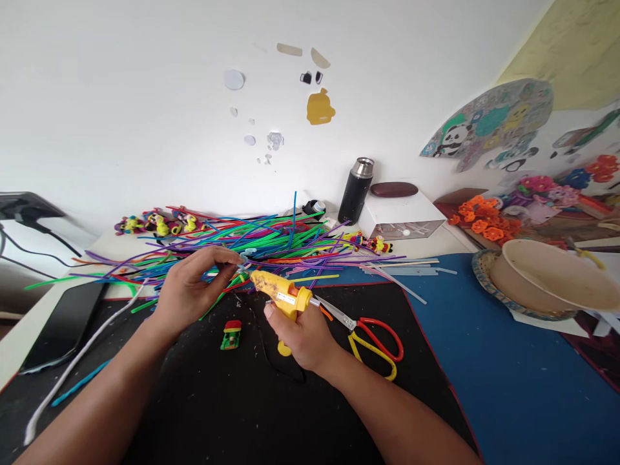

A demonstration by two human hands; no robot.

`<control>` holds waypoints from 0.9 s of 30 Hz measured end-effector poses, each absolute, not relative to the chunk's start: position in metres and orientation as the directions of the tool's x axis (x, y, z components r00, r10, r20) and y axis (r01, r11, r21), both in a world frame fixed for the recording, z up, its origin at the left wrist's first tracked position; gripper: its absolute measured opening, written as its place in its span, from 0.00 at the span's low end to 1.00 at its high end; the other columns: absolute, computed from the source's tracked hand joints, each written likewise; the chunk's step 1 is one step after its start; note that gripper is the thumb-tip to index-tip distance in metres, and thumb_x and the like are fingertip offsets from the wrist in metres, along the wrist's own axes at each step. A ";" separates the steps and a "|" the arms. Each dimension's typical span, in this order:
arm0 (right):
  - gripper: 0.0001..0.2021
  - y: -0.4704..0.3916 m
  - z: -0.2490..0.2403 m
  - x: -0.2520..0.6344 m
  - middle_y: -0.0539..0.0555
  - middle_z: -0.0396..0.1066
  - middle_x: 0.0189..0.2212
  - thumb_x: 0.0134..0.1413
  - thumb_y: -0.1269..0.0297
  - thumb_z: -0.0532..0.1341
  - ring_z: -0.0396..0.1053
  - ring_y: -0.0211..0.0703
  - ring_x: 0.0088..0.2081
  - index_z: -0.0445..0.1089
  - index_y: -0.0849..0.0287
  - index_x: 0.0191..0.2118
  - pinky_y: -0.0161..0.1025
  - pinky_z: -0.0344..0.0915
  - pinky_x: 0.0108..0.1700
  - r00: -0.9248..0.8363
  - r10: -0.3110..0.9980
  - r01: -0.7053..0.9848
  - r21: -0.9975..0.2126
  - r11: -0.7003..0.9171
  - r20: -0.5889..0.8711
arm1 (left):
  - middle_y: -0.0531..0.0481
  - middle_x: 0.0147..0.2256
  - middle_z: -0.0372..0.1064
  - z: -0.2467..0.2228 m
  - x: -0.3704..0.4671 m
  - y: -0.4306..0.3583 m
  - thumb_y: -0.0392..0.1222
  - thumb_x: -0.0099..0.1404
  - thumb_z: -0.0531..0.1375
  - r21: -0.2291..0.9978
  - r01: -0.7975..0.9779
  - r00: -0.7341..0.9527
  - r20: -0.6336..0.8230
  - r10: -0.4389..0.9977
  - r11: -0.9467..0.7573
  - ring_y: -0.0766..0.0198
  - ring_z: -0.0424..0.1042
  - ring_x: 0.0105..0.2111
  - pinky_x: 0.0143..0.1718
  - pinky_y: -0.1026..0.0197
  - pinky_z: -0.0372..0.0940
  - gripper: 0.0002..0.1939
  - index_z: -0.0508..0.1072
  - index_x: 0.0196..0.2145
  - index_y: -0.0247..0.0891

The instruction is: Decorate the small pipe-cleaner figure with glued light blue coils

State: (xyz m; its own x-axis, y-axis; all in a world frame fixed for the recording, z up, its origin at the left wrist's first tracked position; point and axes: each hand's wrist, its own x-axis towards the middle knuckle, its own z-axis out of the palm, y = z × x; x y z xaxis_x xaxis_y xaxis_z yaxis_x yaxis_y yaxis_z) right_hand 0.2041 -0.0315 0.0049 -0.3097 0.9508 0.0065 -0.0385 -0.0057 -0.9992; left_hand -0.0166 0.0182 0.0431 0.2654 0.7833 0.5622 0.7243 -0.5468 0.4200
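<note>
My right hand (310,339) is wrapped round the grip of a yellow glue gun (274,290), whose nozzle points up and left. Between thumb and fingers, my left hand (191,287) pinches a small light-blue piece (245,256), perhaps bent pipe cleaner, close to the nozzle tip. Whether the two touch, I cannot tell. Below them on the black mat (194,413) lies a small green figure with a red and yellow top (231,335). Right of the glue gun rest scissors (368,332) with one red and one yellow handle.
A heap of coloured pipe cleaners (271,236) spreads behind my hands. Along the wall stand a black flask (356,190) and a white box (407,216). A phone (62,323) and a white cord (87,361) lie left. At right is a beige bowl (547,274) on the blue mat (498,368).
</note>
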 end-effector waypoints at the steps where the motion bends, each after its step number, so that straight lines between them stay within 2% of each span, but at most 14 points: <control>1: 0.16 -0.031 0.005 0.204 0.45 0.55 0.23 0.59 0.53 0.62 0.55 0.38 0.26 0.58 0.54 0.27 0.37 0.57 0.30 -0.308 0.951 -0.037 -0.999 -0.008 0.004 | 0.52 0.37 0.82 0.043 -0.017 0.018 0.40 0.73 0.60 0.415 0.722 0.270 0.567 0.778 -0.553 0.61 0.81 0.36 0.38 0.62 0.73 0.05 0.77 0.40 0.44; 9: 0.16 -0.032 0.002 0.203 0.46 0.57 0.23 0.59 0.52 0.63 0.56 0.38 0.26 0.60 0.54 0.28 0.36 0.58 0.29 -0.300 0.954 -0.032 -0.999 -0.007 0.003 | 0.52 0.38 0.82 0.041 -0.019 0.018 0.41 0.73 0.60 0.426 0.725 0.265 0.553 0.790 -0.542 0.61 0.81 0.37 0.39 0.61 0.73 0.05 0.77 0.40 0.45; 18: 0.18 -0.032 0.006 0.204 0.46 0.56 0.21 0.59 0.52 0.62 0.55 0.37 0.25 0.57 0.54 0.25 0.37 0.57 0.30 -0.315 0.949 -0.041 -0.999 0.001 0.013 | 0.52 0.37 0.82 0.039 -0.017 0.021 0.44 0.72 0.60 0.479 0.722 0.228 0.517 0.825 -0.500 0.60 0.81 0.36 0.37 0.61 0.74 0.06 0.77 0.39 0.45; 27: 0.18 -0.033 0.004 0.204 0.46 0.58 0.21 0.59 0.51 0.63 0.58 0.38 0.24 0.58 0.53 0.26 0.36 0.58 0.28 -0.323 0.946 -0.072 -0.996 -0.056 -0.030 | 0.52 0.37 0.82 0.041 -0.014 0.019 0.44 0.72 0.60 0.496 0.709 0.227 0.512 0.828 -0.501 0.60 0.81 0.36 0.38 0.61 0.74 0.06 0.77 0.38 0.45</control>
State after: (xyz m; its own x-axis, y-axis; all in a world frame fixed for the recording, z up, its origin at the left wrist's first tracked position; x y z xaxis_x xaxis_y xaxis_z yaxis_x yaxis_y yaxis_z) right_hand 0.2038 -0.0328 0.0039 -0.3230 0.9459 -0.0302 -0.0716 -0.0563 -0.9958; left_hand -0.0141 0.0191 0.0410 0.2275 0.8284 0.5119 0.7087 -0.5013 0.4964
